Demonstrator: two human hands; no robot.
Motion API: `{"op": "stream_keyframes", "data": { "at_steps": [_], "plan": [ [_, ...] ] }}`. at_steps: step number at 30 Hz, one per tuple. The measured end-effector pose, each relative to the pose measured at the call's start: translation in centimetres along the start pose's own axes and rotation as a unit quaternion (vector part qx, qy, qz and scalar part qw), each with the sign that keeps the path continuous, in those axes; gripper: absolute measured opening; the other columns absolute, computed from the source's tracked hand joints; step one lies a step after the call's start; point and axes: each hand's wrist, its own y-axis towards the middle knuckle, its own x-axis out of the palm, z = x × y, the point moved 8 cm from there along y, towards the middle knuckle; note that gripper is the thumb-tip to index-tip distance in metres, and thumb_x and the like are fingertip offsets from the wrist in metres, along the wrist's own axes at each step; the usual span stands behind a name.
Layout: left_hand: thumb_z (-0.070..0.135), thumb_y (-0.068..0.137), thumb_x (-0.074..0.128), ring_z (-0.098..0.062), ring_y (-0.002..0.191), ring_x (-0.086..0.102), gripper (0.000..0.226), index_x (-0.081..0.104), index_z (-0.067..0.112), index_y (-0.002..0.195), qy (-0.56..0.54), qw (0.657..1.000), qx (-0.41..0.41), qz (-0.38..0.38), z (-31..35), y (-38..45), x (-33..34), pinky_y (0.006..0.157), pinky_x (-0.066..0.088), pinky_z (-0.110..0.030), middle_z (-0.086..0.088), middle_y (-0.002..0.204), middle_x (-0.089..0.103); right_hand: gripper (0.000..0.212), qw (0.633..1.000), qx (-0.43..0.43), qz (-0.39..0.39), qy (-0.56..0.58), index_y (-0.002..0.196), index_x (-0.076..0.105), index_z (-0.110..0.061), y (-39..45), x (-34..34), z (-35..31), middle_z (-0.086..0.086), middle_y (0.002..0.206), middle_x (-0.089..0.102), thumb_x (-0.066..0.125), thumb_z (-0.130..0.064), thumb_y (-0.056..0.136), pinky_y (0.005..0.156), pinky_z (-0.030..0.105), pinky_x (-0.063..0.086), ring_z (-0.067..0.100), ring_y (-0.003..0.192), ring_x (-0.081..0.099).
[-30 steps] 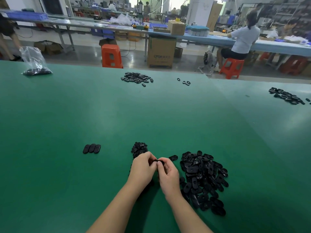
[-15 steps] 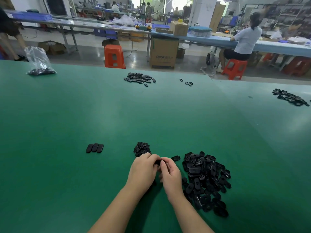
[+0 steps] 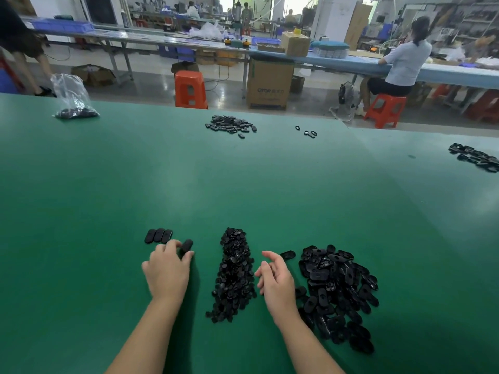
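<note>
The oval piece [image 3: 186,245] pinched in my left hand [image 3: 166,268] looks like smooth, matt black plastic. The middle heap [image 3: 234,276] is small black plastic bits with a faint sheen. Left of it, the three ovals [image 3: 158,235] share the same dull finish as my piece. Right of it, the bigger shells [image 3: 337,292] are glossier and catch the light. Under it, the green table [image 3: 243,184] is smooth with a soft satin glare. Far beyond it to the left, the bag [image 3: 71,98] is clear, crinkled film.
</note>
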Motion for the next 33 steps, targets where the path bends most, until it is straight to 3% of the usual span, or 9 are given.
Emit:
{"op": "stream_keyframes", "data": {
  "at_steps": [2, 5, 8, 11, 17, 22, 29, 33],
  "plan": [
    [0.035, 0.089, 0.072, -0.028, 0.097, 0.057, 0.023, 0.073, 0.018, 0.105, 0.004, 0.999, 0.036, 0.011, 0.3, -0.4, 0.3, 0.081, 0.038, -0.042, -0.006, 0.103, 0.062, 0.024, 1.000, 0.004, -0.002, -0.002, 0.116, 0.056, -0.039, 0.0, 0.0, 0.1, -0.003, 0.080, 0.068, 0.049, -0.019, 0.106, 0.059, 0.025, 0.051, 0.003, 0.061, 0.056],
    [0.034, 0.090, 0.070, -0.035, 0.108, 0.052, 0.024, 0.076, 0.019, 0.108, 0.022, 0.999, 0.039, 0.017, 0.2, -0.6, 0.8, 0.085, 0.039, -0.047, -0.012, 0.126, 0.059, 0.023, 1.000, 0.004, -0.004, -0.012, 0.116, 0.058, -0.036, 0.0, 0.1, 0.1, -0.001, 0.081, 0.068, 0.049, -0.018, 0.105, 0.059, 0.026, 0.050, 0.004, 0.062, 0.056],
    [0.044, 0.092, 0.063, -0.037, 0.116, 0.040, 0.033, 0.071, 0.028, 0.120, 0.057, 0.998, 0.020, 0.004, -0.4, 0.0, 1.0, 0.093, 0.034, -0.049, -0.010, 0.150, 0.043, 0.021, 1.000, 0.002, -0.007, -0.024, 0.111, 0.061, -0.033, 0.0, 0.2, 0.1, 0.000, 0.080, 0.067, 0.050, -0.017, 0.105, 0.060, 0.027, 0.050, 0.005, 0.062, 0.056],
    [0.055, 0.095, 0.050, -0.036, 0.132, 0.027, 0.044, 0.060, 0.035, 0.134, 0.087, 0.996, -0.007, -0.029, -1.6, 1.0, 1.3, 0.105, 0.026, -0.050, -0.009, 0.160, 0.027, 0.020, 1.000, 0.002, -0.009, -0.026, 0.110, 0.062, -0.032, 0.0, 0.2, 0.1, 0.000, 0.081, 0.067, 0.051, -0.016, 0.104, 0.059, 0.025, 0.049, 0.005, 0.062, 0.056],
    [0.059, 0.099, 0.033, -0.022, 0.151, 0.013, 0.058, 0.034, 0.037, 0.152, 0.101, 0.992, -0.029, -0.076, -3.7, 2.5, 1.4, 0.118, 0.013, -0.052, -0.006, 0.165, 0.020, 0.018, 1.000, -0.002, -0.009, -0.030, 0.108, 0.063, -0.030, 0.0, 0.3, 0.0, 0.000, 0.080, 0.068, 0.052, -0.016, 0.104, 0.059, 0.023, 0.050, 0.004, 0.062, 0.056],
    [0.059, 0.099, 0.034, -0.023, 0.152, 0.011, 0.058, 0.033, 0.036, 0.153, 0.099, 0.991, -0.026, -0.086, -4.0, 3.2, 0.9, 0.120, 0.011, -0.051, -0.008, 0.165, 0.018, 0.017, 0.999, -0.003, -0.009, -0.035, 0.107, 0.063, -0.031, -0.1, 0.3, 0.0, 0.000, 0.080, 0.068, 0.053, -0.017, 0.103, 0.058, 0.023, 0.049, 0.006, 0.062, 0.056],
    [0.059, 0.097, 0.039, -0.021, 0.153, -0.005, 0.064, 0.031, 0.029, 0.153, 0.082, 0.992, -0.008, -0.091, -5.4, 4.1, 1.0, 0.121, -0.002, -0.049, -0.012, 0.166, 0.002, 0.017, 0.999, -0.008, -0.008, -0.039, 0.104, 0.064, -0.031, -0.1, 0.3, 0.0, 0.004, 0.080, 0.068, 0.054, -0.018, 0.103, 0.057, 0.028, 0.046, 0.009, 0.062, 0.054],
    [0.057, 0.098, 0.037, -0.019, 0.154, 0.000, 0.066, 0.026, 0.025, 0.154, 0.073, 0.992, 0.011, -0.103, -6.3, 5.0, 1.2, 0.123, -0.001, -0.046, -0.010, 0.166, 0.008, 0.015, 0.999, -0.014, -0.008, -0.046, 0.104, 0.064, -0.030, -0.1, 0.4, 0.0, 0.010, 0.084, 0.068, 0.055, -0.018, 0.102, 0.059, 0.031, 0.047, 0.011, 0.063, 0.053]
  ]
}}
